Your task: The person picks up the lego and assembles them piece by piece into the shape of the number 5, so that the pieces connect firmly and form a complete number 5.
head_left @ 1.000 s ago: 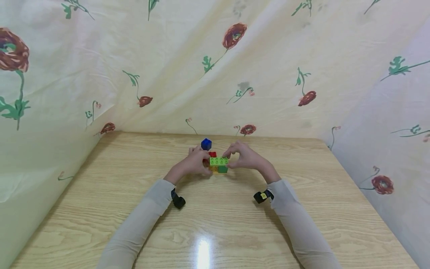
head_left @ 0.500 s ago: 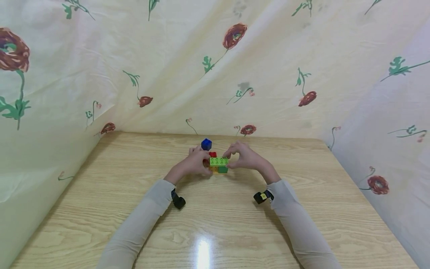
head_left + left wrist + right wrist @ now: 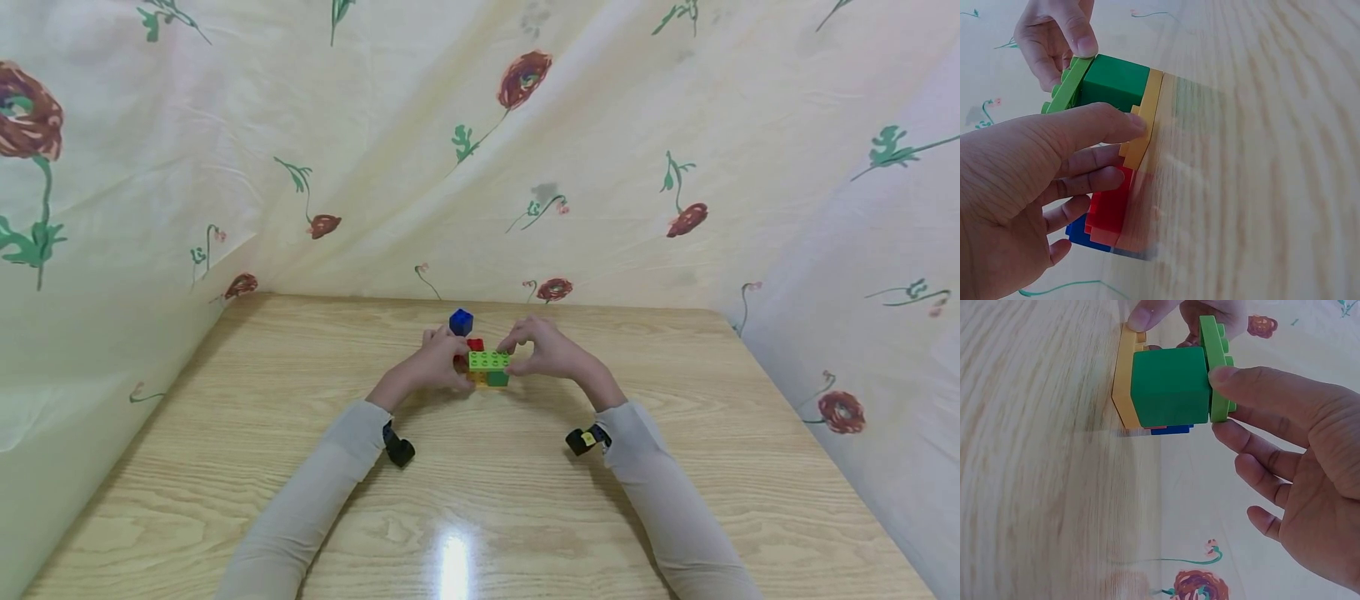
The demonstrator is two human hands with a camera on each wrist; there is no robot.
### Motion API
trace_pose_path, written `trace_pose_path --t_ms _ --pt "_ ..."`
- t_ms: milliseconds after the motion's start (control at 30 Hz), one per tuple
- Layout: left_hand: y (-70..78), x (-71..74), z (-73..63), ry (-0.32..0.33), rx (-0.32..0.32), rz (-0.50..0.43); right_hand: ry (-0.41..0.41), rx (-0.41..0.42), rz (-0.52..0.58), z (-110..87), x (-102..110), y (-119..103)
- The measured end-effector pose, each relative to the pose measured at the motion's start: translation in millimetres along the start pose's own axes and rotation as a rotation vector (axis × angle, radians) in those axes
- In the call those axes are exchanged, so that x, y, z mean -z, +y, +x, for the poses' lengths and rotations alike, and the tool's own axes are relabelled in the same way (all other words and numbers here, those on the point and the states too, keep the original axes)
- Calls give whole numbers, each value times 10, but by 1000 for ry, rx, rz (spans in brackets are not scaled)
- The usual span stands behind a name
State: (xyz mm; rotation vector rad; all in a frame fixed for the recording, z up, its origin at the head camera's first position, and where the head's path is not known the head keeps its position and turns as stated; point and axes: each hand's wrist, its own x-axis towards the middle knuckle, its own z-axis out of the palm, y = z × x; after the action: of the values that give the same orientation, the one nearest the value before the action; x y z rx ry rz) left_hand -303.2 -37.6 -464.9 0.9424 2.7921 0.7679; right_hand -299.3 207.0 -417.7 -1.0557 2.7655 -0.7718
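On the table stands a small stack of building bricks: a yellow-orange plate (image 3: pixel 1151 115) at the bottom, a dark green brick (image 3: pixel 1169 387) on one end of it, and a light green studded plate (image 3: pixel 489 360) on top. The light green plate overhangs the bare part of the yellow-orange one. From the left, my left hand (image 3: pixel 435 364) pinches the yellow-orange plate, thumb on its near side. My right hand (image 3: pixel 551 350) pinches the light green plate at the right end between thumb and fingers. In the right wrist view a thin dark line shows between the light green plate and the dark green brick.
Just behind the stack lies a red brick (image 3: pixel 1110 206), partly hidden by my left fingers. A blue brick (image 3: pixel 461 322) stands farther back on the wooden table (image 3: pixel 480 467). Flowered cloth (image 3: pixel 360 167) hangs behind and along both sides.
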Motion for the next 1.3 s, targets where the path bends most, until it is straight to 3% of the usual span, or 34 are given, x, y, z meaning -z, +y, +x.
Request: trace_pose_path --t_ms 600,933,1300 --pt "-2 3 -4 7 -18 -15 2 39 91 -6 -2 43" --pt "-8 8 8 -3 -4 -5 0 50 54 0 12 -40" --pt "4 13 -1 -6 -8 -24 -12 6 56 -2 15 -45"
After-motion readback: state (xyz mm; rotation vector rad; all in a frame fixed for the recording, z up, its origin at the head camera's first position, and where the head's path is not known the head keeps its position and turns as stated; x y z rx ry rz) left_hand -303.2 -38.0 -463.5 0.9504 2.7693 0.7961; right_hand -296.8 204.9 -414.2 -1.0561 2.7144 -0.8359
